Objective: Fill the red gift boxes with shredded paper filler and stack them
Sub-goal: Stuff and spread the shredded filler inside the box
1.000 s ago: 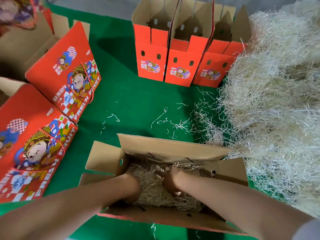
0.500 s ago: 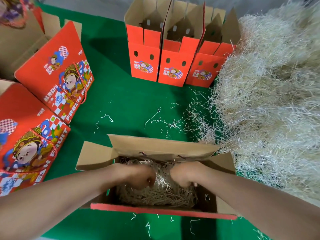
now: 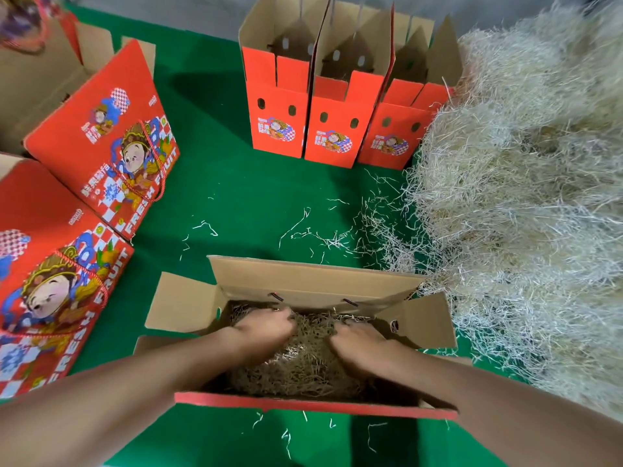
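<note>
- Both hands are working inside the open red gift box (image 3: 313, 404), right in front of the person on the green counter (image 3: 236, 197).
- Left hand (image 3: 266, 326) and right hand (image 3: 360, 338) are lying palm-down on the shredded paper filler (image 3: 303, 369), fingertips buried; cannot tell whether they are clutching strands or just pressing.
- To do it well: spread outward to the corners, level the mound, keep strands off the flaps.
- The box is looking roughly half full, with the filler heaped in the middle.
- Three upright boxes (image 3: 337, 129) are standing open at the back, no filler showing in them.
- Two closed boxes (image 3: 104, 136) are leaning at left.
- The loose filler pile (image 3: 522, 197) is sitting at right.
</note>
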